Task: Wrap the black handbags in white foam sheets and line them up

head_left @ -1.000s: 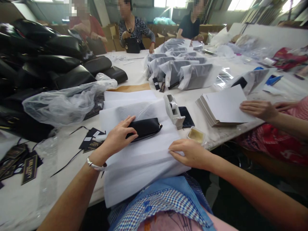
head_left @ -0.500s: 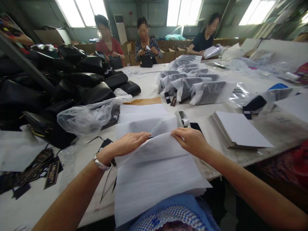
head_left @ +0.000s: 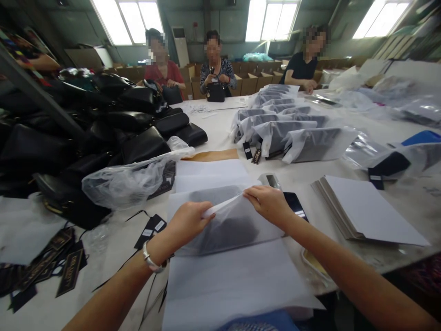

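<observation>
A sheet of thin white tissue paper (head_left: 225, 205) is folded over a flat dark item (head_left: 220, 234), which shows grey through it; its exact kind is hidden. My left hand (head_left: 191, 223), with a silver bangle at the wrist, pinches the paper's folded edge between thumb and fingers. At the other end of that edge, my right hand (head_left: 270, 204) is closed on the paper too. More white sheets (head_left: 229, 285) lie under the bundle, toward my body. Black hang tags (head_left: 149, 232) with strings rest beside my left forearm.
Black handbags (head_left: 138, 147) are heaped at left, beside a clear plastic bag (head_left: 124, 181). Paper-wrapped bags (head_left: 313, 142) stand in rows ahead. A stack of white boards (head_left: 372, 209), a phone (head_left: 294, 204) and a tape dispenser (head_left: 270, 180) lie at right. Several people (head_left: 217, 76) sit across the table.
The near flap of tissue paper has gone from lying toward my body to folded over the dark item. My left hand has moved slightly down and left. The view has shifted a little.
</observation>
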Available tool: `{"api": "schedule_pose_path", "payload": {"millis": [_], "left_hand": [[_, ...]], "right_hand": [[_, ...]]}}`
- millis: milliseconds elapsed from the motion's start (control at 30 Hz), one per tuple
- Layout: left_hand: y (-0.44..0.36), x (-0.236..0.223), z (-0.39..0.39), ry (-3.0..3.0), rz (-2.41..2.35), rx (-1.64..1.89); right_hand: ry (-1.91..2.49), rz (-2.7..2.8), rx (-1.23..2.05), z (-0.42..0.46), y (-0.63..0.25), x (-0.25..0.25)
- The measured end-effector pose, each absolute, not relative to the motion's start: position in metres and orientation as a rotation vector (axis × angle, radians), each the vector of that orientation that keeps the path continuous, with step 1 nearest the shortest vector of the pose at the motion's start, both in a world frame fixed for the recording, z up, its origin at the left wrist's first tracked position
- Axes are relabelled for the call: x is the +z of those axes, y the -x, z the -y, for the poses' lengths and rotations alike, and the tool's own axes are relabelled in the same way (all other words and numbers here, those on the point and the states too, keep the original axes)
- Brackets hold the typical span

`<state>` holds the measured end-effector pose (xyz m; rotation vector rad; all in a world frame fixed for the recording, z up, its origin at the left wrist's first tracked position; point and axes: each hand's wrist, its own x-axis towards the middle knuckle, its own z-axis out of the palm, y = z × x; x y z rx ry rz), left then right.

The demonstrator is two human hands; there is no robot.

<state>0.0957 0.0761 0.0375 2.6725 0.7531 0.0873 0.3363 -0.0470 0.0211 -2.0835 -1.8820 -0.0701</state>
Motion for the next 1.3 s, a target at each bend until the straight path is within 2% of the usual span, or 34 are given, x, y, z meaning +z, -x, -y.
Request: {"api": "schedule_pose_path", "payload": {"millis": [200, 633, 1167, 1300], "left_hand": [[-0.100, 0.037, -0.076, -2.661, -0.830, 0.078], [-0.100, 0.036, -0.076, -2.607, -0.872, 0.078], [-0.084, 0.014, -0.118, -2.681, -0.911, 0.425], [-0.087, 0.014, -0.099, -2.885, -0.955, 0.667]], "right_hand": [[1.776, 1.965, -0.039, 0.040, -0.328, 0.011], [1.745, 2.099, 0.052, 0.015, -0.329, 0.004], [1.881, 1.981, 0.095, 0.002, -0.331, -0.004], [1.905, 1.945, 0.086, 0.002, -0.330, -0.007]]}}
